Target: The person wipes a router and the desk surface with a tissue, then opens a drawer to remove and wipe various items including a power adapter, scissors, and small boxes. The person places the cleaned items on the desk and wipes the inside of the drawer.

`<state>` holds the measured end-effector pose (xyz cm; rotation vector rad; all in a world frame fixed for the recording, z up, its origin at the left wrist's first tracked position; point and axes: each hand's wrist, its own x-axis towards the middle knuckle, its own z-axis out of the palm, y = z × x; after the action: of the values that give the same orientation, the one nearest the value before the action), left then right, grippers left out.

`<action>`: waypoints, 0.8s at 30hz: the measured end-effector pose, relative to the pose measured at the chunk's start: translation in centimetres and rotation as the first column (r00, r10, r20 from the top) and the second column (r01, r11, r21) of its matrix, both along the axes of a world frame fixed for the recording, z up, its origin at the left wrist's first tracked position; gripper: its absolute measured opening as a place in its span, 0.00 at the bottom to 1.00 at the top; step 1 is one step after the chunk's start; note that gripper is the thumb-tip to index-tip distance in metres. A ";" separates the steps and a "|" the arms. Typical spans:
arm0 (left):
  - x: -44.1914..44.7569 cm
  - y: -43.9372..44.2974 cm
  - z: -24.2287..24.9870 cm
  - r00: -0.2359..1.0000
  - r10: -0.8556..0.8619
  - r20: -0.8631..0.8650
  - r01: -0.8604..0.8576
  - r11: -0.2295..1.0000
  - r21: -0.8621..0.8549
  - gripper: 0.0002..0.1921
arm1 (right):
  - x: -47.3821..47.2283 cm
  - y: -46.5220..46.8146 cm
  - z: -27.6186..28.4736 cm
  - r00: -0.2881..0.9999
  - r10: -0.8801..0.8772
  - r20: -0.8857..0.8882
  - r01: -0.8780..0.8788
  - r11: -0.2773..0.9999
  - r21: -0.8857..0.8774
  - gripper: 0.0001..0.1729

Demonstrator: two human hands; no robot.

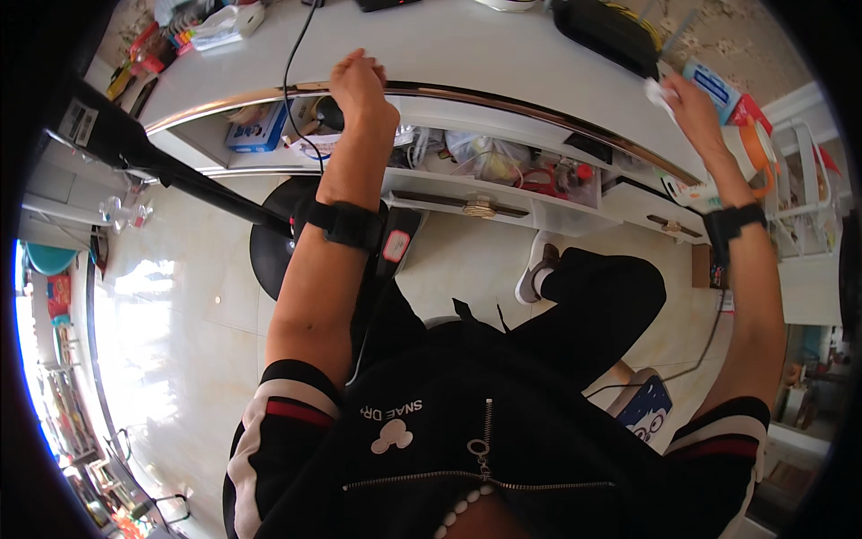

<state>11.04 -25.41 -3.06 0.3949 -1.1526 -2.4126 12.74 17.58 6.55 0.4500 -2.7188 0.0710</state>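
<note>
My left hand (360, 82) is over the front edge of the white cabinet top (465, 50), its fingers curled in. I see nothing held in it. At the far right, my right hand (693, 111) grips a crumpled white tissue or cloth (656, 93) above the same surface. Close by it are a black case (599, 34), a blue-and-white packet (712, 87) and a white cup with an orange rim (754, 145). Below my hands, a pulled-out drawer (465, 185) holds plastic bags (488, 149), red-handled scissors (537, 182) and a red-capped bottle (583, 172).
A black pole (209, 192) slants down to a round black base (269, 249) on the left. A black cable (287, 81) hangs over the cabinet edge. A blue box (259, 129) sits in the left compartment. A white wire rack (801, 182) stands right, above a small brown box (704, 266).
</note>
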 end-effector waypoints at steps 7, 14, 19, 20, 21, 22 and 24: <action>6.1 5.3 -5.8 0.600 -0.645 0.473 0.800 0.506 -0.323 0.12 | -3.2 -8.5 -4.8 0.954 0.129 -0.272 -0.129 0.991 0.021 0.16; 9.1 6.0 -9.9 0.712 -0.409 0.571 0.554 -0.172 -0.815 0.25 | 3.6 -13.1 -5.6 0.978 0.205 -0.049 -0.211 0.951 -0.227 0.15; 9.4 7.9 -10.4 0.756 -0.325 0.568 0.383 -0.484 -0.787 0.25 | 9.9 -15.3 -10.8 0.831 0.140 0.539 -0.106 0.990 -0.093 0.11; 9.6 7.9 -10.5 0.767 -0.313 0.561 0.372 -0.495 -0.785 0.25 | 10.6 -15.2 -11.7 0.756 0.134 0.640 -0.131 0.990 -0.052 0.11; 9.7 7.8 -10.6 0.779 -0.301 0.550 0.359 -0.505 -0.785 0.26 | 11.2 -15.5 -12.8 0.742 0.097 0.663 -0.102 0.994 -0.032 0.11; 9.7 7.7 -10.8 0.791 -0.288 0.541 0.349 -0.514 -0.784 0.26 | 11.4 -15.9 -13.8 0.745 0.082 0.662 -0.097 0.995 -0.014 0.12; 9.3 7.3 -11.2 0.783 -0.265 0.563 0.396 -0.486 -0.779 0.27 | 11.3 -16.2 -15.3 0.762 0.068 0.644 -0.083 0.997 -0.007 0.13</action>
<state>20.30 -18.12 -14.28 -0.6681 -3.1786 -0.5746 24.07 1.39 -8.76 0.6379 -3.3831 0.2649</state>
